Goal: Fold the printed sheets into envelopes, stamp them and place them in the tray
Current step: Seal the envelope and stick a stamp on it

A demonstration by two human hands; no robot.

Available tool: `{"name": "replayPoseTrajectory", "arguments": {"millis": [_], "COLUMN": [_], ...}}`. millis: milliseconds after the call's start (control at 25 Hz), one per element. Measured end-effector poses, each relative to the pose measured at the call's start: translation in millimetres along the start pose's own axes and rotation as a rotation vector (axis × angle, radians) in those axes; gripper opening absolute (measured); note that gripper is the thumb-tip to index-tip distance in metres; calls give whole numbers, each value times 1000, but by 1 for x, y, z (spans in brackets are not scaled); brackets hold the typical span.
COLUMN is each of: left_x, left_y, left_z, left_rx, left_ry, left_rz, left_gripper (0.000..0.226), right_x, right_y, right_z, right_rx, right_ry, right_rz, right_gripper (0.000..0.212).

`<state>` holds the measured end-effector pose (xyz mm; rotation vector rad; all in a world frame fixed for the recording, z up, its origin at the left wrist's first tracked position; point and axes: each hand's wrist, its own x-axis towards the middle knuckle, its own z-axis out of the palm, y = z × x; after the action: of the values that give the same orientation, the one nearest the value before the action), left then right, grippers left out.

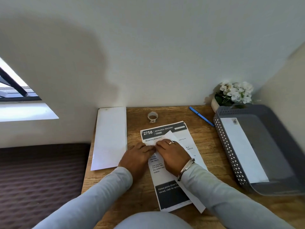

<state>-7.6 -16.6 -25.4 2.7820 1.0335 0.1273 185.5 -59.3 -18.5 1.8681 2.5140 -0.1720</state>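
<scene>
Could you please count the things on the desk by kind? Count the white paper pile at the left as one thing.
Pen: 1
Tape roll: 1
Flower pot: 1
Tray: 1
Envelope: 1
Paper pile: 1
Printed sheet: 1
Sheet being folded: 1
Total: 8

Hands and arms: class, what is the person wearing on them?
Both arms are in light grey long sleeves. The right hand has a ring on one finger and a silver metal bangle at the wrist. The left hand shows no jewellery.
</scene>
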Motion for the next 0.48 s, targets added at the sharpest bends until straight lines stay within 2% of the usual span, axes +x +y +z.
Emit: {"name": "replayPoseTrajectory", "arguments": {"millis": [280,480], "left_x": [-4,-3], "left_y": [-2,1], "left_z": [1,0], "left_rx": [-24,-2], "left_ry": [-44,-44], "left_rz": [-29,-37], "left_gripper": [60,61], "right_x": [12,9], "right_y": [39,-1], "right_z": [-23,-15], "right_rx": [-57,-20], "right_ry": [-48,-80], "right_rz": [192,37], "right_gripper": [59,53]}}
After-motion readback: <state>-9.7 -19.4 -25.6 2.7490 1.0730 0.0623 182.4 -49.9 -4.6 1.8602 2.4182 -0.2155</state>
